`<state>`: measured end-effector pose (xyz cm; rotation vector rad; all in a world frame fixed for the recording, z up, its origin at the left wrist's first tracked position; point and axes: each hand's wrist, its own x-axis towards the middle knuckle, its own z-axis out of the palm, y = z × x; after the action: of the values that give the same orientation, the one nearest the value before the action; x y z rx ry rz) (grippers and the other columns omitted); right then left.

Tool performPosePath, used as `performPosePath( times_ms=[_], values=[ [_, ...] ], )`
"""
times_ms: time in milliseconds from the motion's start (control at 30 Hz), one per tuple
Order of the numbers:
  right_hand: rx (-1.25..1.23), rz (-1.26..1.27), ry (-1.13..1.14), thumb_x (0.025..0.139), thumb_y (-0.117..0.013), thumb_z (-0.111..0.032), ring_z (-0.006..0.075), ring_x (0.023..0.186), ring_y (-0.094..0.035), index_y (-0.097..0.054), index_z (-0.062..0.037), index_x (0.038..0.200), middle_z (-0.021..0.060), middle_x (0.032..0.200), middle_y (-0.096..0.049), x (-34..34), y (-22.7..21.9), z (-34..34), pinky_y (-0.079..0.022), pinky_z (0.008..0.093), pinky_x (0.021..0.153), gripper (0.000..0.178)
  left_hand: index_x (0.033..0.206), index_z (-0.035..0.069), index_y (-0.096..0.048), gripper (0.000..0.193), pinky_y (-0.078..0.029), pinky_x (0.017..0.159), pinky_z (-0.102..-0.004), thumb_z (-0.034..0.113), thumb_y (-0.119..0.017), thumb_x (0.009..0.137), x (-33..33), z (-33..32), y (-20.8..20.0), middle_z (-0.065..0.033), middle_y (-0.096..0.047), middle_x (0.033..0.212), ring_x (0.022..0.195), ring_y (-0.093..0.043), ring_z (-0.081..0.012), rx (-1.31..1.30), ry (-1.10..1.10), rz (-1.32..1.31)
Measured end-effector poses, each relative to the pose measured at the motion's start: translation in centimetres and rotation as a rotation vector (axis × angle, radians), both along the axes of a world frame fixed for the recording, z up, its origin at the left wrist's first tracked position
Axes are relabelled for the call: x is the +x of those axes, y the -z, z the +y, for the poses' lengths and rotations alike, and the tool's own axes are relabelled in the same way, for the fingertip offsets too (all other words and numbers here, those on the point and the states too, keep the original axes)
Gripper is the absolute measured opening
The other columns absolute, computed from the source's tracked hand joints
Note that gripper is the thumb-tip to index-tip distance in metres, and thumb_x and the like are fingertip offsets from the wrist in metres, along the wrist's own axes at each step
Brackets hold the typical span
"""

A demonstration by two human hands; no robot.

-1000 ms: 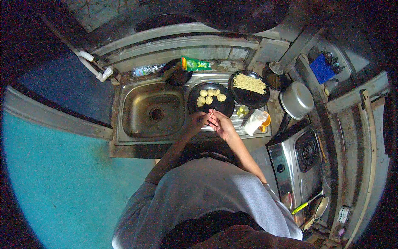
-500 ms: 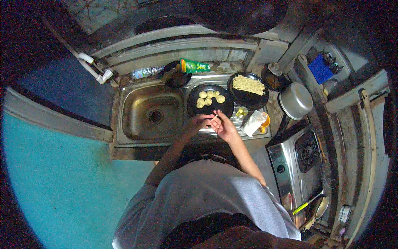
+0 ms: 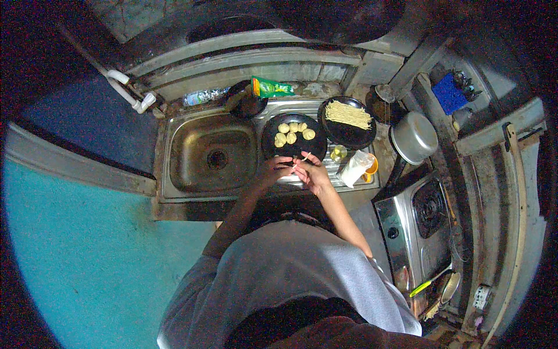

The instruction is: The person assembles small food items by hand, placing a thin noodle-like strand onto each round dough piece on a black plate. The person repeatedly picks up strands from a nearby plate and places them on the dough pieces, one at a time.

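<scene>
My left hand and my right hand meet at the near edge of a black plate. A thin, pale dough strand pokes up from the right fingers, and the left fingertips are closed at its lower part, which is mostly hidden. Several round, pale dough balls lie on that black plate just beyond my hands. On a second dark plate, to the right, many dough strands are laid side by side.
Left of the plates is a steel sink basin. By my right hand stand a small glass, a white plastic bag and an orange cup. Farther right are a metal pot and a gas stove. A green pouch lies behind.
Both hands' fingers have shifted around the dough strand, and it now juts up past the right fingers. The whole view has moved very slightly.
</scene>
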<state>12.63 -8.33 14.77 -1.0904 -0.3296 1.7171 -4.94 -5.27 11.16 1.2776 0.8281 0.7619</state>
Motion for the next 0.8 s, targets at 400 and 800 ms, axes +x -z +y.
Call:
performPosePath(
  times_ms=[400, 800],
  values=[
    [-0.038, -0.034, 0.141, 0.081, -0.058, -0.007, 0.0141, 0.076, -0.060, -0.046, -0.0060, 0.108, 0.0081, 0.092, -0.061, -0.3, 0.3, 0.1, -0.052, 0.0219, 0.058, 0.029, 0.105, -0.003, -0.053, 0.030, -0.051, 0.073, -0.0284, 0.013, -0.060, 0.080, -0.1, -0.7, -2.6, -0.0138, -0.060, 0.097, 0.086, -0.062, -0.0203, -0.132, -0.050, 0.053],
    [-0.016, -0.062, 0.061, 0.082, -0.057, -0.009, 0.0149, 0.081, -0.060, -0.053, -0.0055, 0.104, 0.0079, 0.095, -0.061, -0.9, -0.8, 0.1, -0.052, 0.0270, 0.069, 0.022, 0.101, 0.003, -0.059, 0.032, -0.048, 0.077, -0.0316, 0.020, -0.067, 0.075, -2.8, 1.3, 8.1, -0.0130, -0.061, 0.100, 0.091, -0.060, -0.0233, 0.624, -0.055, 0.347]
  ],
)
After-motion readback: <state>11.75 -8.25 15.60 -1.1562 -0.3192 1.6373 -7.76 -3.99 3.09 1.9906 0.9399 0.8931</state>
